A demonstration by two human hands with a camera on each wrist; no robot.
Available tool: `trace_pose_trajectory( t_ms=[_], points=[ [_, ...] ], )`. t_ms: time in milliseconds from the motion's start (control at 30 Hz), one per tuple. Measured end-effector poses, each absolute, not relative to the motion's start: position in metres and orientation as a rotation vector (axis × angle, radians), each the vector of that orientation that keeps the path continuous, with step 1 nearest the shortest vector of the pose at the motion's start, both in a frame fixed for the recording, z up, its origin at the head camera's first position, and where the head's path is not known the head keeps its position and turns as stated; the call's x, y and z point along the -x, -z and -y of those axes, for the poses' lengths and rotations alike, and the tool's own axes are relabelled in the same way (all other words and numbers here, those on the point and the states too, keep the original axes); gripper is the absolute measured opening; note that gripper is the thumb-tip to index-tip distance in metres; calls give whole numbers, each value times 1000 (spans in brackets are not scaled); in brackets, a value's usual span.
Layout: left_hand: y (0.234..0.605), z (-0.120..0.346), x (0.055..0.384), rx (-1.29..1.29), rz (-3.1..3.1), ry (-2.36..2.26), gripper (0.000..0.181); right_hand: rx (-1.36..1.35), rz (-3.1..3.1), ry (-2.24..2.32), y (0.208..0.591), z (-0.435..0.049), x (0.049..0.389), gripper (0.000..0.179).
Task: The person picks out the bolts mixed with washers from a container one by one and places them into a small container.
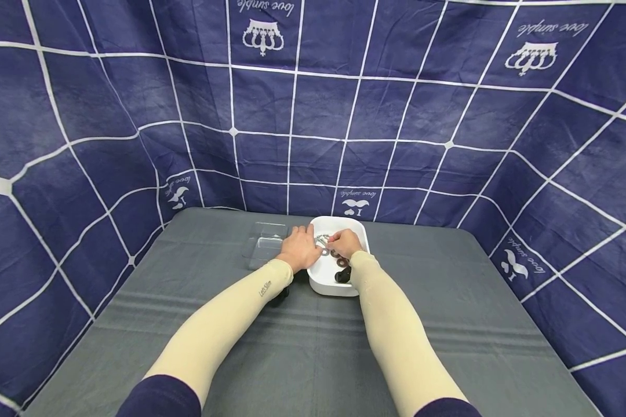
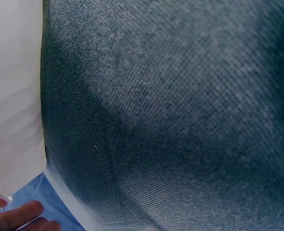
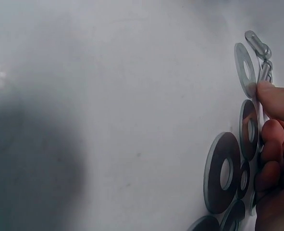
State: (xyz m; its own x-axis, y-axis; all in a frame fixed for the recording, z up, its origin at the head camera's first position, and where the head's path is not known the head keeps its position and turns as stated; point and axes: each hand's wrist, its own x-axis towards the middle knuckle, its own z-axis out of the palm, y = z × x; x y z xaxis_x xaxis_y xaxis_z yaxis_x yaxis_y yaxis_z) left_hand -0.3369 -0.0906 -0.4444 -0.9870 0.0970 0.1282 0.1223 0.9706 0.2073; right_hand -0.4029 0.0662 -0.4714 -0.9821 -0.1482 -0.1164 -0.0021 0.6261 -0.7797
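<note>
A white tray (image 1: 326,284) holds several flat washers (image 3: 222,172) and a few slim silvery metal pieces (image 3: 258,45). My left hand (image 1: 299,250) lies over the tray's left wall and holds it, thumb toward the inside. In the left wrist view only some fingers (image 2: 19,216) show beside the tray wall (image 2: 14,86). Inside the tray, my right hand (image 1: 346,242) has its thumb and curled fingers at a silvery metal piece, pinching it beside the washers. That piece is mostly hidden by the fingers. A black object (image 1: 342,275) sits near the tray's front, partly behind the right wrist.
A clear plastic box (image 1: 268,246) with compartments stands left of the tray, near the left hand. Another black object (image 1: 279,297) shows partly under the left forearm. Grey cloth (image 1: 313,353) covers the table, and a blue checked curtain (image 1: 323,104) hangs behind and at the sides.
</note>
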Motion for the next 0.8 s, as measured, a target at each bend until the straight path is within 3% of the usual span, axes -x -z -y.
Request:
trace_pose_trajectory(
  t_ms=[800],
  points=[
    [443,90,336,159,3014,289,67,84,-2661,1280,469,-65,403,7]
  ],
)
